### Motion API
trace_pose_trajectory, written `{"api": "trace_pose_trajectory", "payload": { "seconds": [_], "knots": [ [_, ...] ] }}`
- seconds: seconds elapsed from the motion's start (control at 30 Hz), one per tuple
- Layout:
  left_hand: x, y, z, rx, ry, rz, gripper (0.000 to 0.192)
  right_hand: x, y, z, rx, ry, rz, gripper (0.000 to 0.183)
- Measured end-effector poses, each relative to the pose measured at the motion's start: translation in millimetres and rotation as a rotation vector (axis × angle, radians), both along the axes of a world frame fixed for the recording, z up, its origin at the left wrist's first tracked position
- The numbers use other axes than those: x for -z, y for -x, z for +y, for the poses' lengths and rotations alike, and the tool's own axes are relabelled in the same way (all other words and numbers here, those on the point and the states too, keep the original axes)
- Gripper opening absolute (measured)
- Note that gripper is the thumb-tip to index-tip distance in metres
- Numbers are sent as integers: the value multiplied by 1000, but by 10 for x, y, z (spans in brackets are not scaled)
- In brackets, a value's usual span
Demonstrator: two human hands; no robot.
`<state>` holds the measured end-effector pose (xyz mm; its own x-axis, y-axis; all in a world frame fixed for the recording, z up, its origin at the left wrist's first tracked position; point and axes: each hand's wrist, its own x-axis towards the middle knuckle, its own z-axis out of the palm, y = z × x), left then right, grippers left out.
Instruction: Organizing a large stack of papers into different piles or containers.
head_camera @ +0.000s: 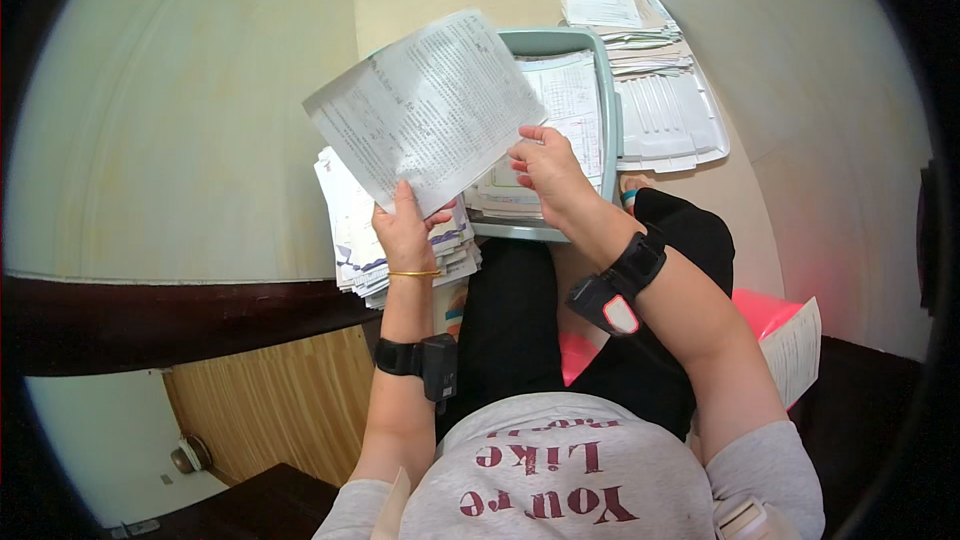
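My left hand (409, 229) holds a sheet of printed paper (427, 105) by its lower edge, thumb on top. The sheet is tilted above a light green plastic bin (611, 112) and hides part of it. Close to the sheet's right corner is my right hand (551, 169), fingers curled; whether they touch the paper cannot be told. Papers (570, 105) lie inside the bin. To its left, partly under the held sheet, stands a thick stack of papers (360, 247).
A white plastic lid (667, 127) lies right of the bin, with piles of papers (607, 9) on its far part. A pink plastic thing (761, 307) and a printed sheet (793, 352) are by my right side. A dark wooden edge (187, 322) runs at the left.
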<state>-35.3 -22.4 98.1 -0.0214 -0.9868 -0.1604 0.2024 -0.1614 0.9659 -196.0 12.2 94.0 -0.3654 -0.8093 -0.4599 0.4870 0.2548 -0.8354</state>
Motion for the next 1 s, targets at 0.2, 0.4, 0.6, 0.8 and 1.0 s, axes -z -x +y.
{"api": "trace_pose_trajectory", "payload": {
  "seconds": [0.2, 0.4, 0.6, 0.8, 1.0],
  "knots": [
    [-447, -467, -288, 278, 277, -479, 17, -7, 417, -31, 113, 257, 790, 51],
    [-835, -677, -407, 250, 301, -351, 15, -23, 375, -11, -356, 313, 472, 21],
    [-117, -616, -459, 136, 2, -264, 34, 175, 222, -60, -255, 57, 188, 24],
    [499, 51, -16, 396, -306, -148, 28, 863, 430, -177, 121, -15, 135, 24],
    [683, 436, -49, 396, -433, -87, 27, 957, 522, -149, 245, -109, 90, 24]
  ]
}}
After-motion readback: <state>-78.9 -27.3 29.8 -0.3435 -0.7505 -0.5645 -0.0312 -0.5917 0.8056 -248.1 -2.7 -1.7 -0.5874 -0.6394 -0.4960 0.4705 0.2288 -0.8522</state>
